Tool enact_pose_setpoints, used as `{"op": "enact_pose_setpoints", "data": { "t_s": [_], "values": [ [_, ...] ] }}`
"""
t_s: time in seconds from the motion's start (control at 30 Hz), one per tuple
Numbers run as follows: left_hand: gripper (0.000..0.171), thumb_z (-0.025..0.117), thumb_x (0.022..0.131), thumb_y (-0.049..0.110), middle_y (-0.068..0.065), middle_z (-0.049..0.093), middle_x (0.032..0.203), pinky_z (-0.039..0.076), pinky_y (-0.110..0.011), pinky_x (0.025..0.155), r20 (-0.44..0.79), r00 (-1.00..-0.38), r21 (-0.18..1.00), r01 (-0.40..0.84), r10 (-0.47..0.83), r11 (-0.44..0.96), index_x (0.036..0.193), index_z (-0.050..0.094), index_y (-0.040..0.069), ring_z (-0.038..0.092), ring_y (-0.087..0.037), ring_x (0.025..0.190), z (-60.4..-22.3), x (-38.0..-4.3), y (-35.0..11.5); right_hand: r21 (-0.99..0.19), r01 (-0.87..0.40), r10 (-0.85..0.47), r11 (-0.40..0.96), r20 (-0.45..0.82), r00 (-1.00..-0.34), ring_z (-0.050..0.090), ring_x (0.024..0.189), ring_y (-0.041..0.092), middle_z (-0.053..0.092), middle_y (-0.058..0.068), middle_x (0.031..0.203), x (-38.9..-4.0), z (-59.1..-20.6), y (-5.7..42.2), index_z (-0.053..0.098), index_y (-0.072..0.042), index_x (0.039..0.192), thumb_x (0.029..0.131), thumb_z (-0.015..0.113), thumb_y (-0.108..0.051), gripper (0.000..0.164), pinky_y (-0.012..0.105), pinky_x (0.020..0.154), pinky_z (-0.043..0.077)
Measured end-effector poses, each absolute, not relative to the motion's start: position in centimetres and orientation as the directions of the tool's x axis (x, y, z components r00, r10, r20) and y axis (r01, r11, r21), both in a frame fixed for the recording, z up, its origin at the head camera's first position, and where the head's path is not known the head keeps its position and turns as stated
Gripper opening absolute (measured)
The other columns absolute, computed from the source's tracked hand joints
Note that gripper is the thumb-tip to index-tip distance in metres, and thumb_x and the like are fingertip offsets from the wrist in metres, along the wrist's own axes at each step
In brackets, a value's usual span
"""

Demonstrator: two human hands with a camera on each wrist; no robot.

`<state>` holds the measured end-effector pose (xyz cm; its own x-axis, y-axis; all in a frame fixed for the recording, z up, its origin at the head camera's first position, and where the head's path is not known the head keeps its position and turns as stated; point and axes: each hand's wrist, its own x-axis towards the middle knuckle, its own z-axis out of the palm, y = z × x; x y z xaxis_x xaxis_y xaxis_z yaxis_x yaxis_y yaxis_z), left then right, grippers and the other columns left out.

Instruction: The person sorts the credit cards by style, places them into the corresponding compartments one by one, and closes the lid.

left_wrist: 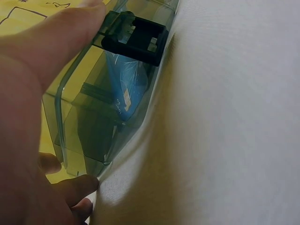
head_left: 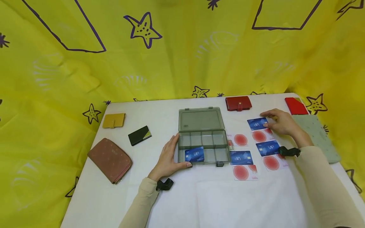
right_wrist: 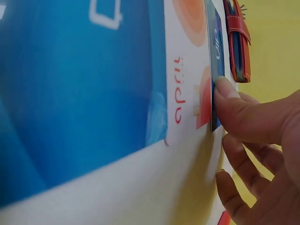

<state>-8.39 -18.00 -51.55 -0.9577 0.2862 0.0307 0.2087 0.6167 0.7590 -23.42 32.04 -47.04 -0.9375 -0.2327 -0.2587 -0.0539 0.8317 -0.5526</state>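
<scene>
A see-through grey-green compartment box (head_left: 204, 147) stands with its lid (head_left: 201, 119) folded back. Inside its front left compartments leans a blue VIP card (head_left: 195, 155). My left hand (head_left: 169, 160) holds the box by its front left corner, thumb along the front wall beside a dark latch (left_wrist: 136, 38), fingers on the left side. My right hand (head_left: 280, 123) pinches the edge of the farthest blue VIP card (head_left: 256, 123), the thumb (right_wrist: 228, 91) on its face. Below it lie a white card with a red circle (head_left: 259, 136), another blue VIP card (head_left: 267, 148) and another white card (head_left: 271, 162).
A second column of white and blue cards (head_left: 240, 157) lies right beside the box. A red wallet (head_left: 238, 103) sits behind. To the left are a yellow wallet (head_left: 114, 120), a black card holder (head_left: 139, 136) and a brownish-pink zip wallet (head_left: 110, 160). A pale green notebook (head_left: 316, 136) and red item (head_left: 295, 106) lie far right.
</scene>
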Motion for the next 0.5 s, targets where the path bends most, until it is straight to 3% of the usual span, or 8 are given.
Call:
{"op": "enact_pose_setpoints", "data": {
  "t_s": [0.17, 0.33, 0.5],
  "values": [
    [0.127, 0.092, 0.078, 0.049, -0.009, 0.019, 0.178, 0.02, -0.068, 0.127, 0.014, -0.958, 0.757, 0.196, 0.285, 0.624, 0.173, 0.012, 0.022, 0.015, -0.036, 0.165, -51.58, -8.59, -17.79, -0.547, -0.042, -0.231, 0.836, -0.282, -0.931, 0.037, 0.137, 0.057, 0.044, 0.034, 0.151, -23.37, -46.94, 32.13, 0.056, -0.007, 0.15, 0.102, 0.07, -0.017, 0.051, 0.079, 0.112, 0.033],
    [0.128, 0.092, 0.078, 0.048, -0.006, 0.017, 0.179, 0.019, -0.066, 0.129, -0.007, -0.962, 0.754, 0.175, 0.274, 0.633, 0.173, 0.01, 0.023, 0.014, -0.033, 0.165, -51.63, -8.57, -17.78, -0.54, -0.079, -0.265, 0.838, -0.276, -0.924, 0.039, 0.136, 0.056, 0.046, 0.033, 0.151, -23.39, -46.9, 32.06, 0.056, -0.008, 0.15, 0.1, 0.076, -0.027, 0.057, 0.078, 0.11, 0.036],
    [0.128, 0.092, 0.078, 0.048, -0.007, 0.018, 0.179, 0.019, -0.067, 0.128, 0.003, -0.963, 0.753, 0.18, 0.27, 0.633, 0.173, 0.011, 0.021, 0.015, -0.033, 0.165, -51.69, -8.45, -17.95, -0.528, -0.11, -0.286, 0.842, -0.264, -0.921, 0.043, 0.131, 0.054, 0.05, 0.033, 0.146, -23.81, -47.12, 31.91, 0.057, -0.006, 0.148, 0.097, 0.079, -0.025, 0.059, 0.076, 0.109, 0.039]
  ]
}}
